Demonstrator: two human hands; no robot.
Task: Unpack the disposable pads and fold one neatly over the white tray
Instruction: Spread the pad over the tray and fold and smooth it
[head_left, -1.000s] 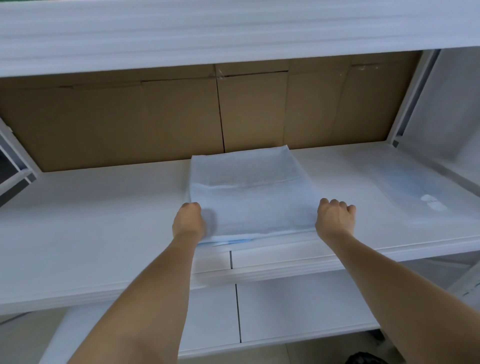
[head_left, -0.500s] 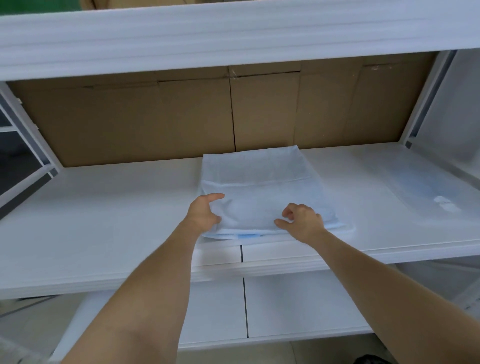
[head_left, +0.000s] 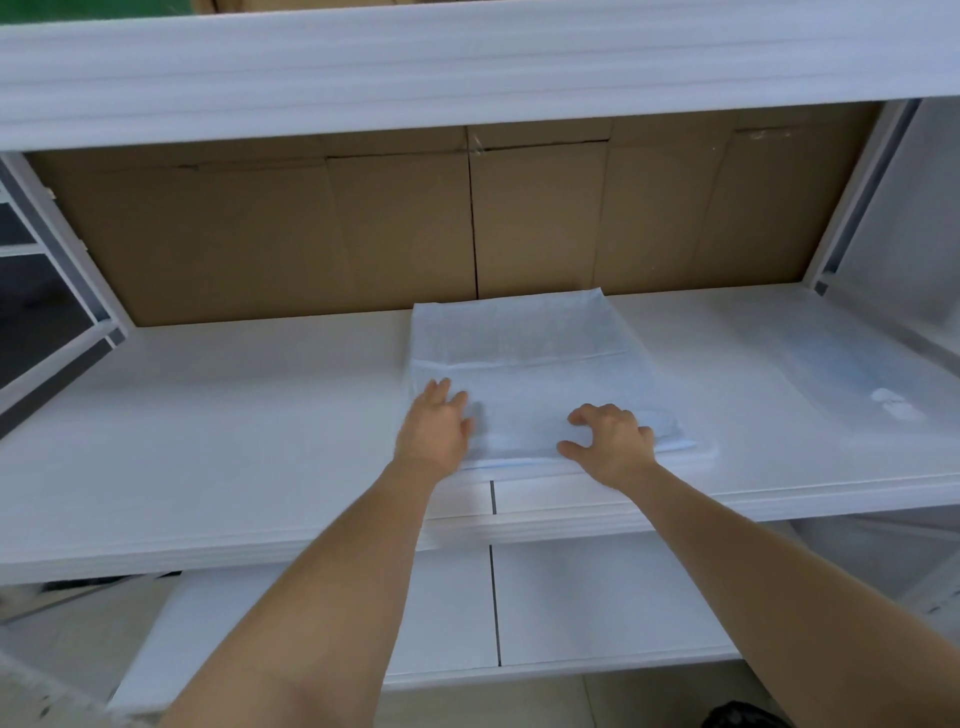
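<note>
Folded pale blue-white disposable pad (head_left: 524, 374) lying flat on the white shelf board (head_left: 208, 415), right of the board's middle, long axis running from the front edge back toward the brown cardboard backing (head_left: 311, 228); far short edge just short of that cardboard, near edge at the shelf's front lip. A fold line crossing the pad from side to side about halfway along. A thin blue layer peeking out under the near edge.

Left hand (head_left: 435, 431) laid flat on the pad's near-left corner, fingers straight and together, pointing away toward the cardboard, palm down. Right hand (head_left: 613, 441) resting on the near edge toward the right, fingers curled with tips pressing into the top layer, thumb stretched out to the left; whether any material is pinched, cannot tell.

Clear plastic wrapper (head_left: 852, 374) with a bluish tint and a small white mark lying on the same shelf, well apart to the right. White upper shelf (head_left: 467, 67) overhead, another white board (head_left: 571, 608) below.
</note>
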